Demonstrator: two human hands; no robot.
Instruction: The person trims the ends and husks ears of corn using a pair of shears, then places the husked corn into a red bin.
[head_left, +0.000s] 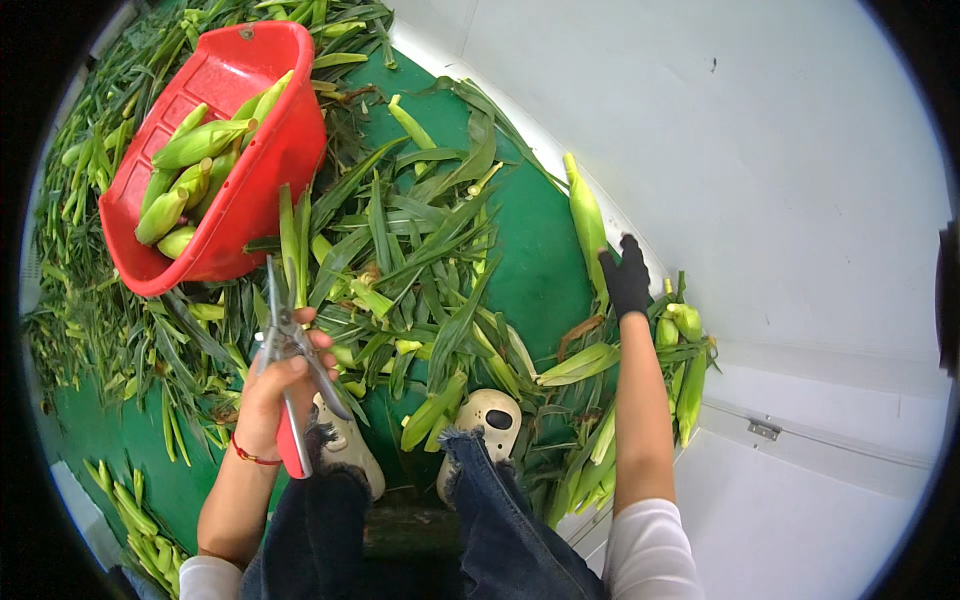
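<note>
My left hand is bare and holds metal pruning shears with a red handle, their blades pointing away from me. Strips of corn leaf rise just beyond the shears' tip. My right hand, in a black fingerless-tipped glove, is beside an ear of corn in its green husk that lies along the white wall base. The fingers are spread and near the ear's lower end; whether they touch it is unclear. A red plastic tub, tilted, holds several husked-in ears at the upper left.
Cut corn leaves and stalks cover much of the green floor. More ears lie by the wall at right and in a pile at lower left. A pale wall bounds the right side. My light clogs stand among leaves.
</note>
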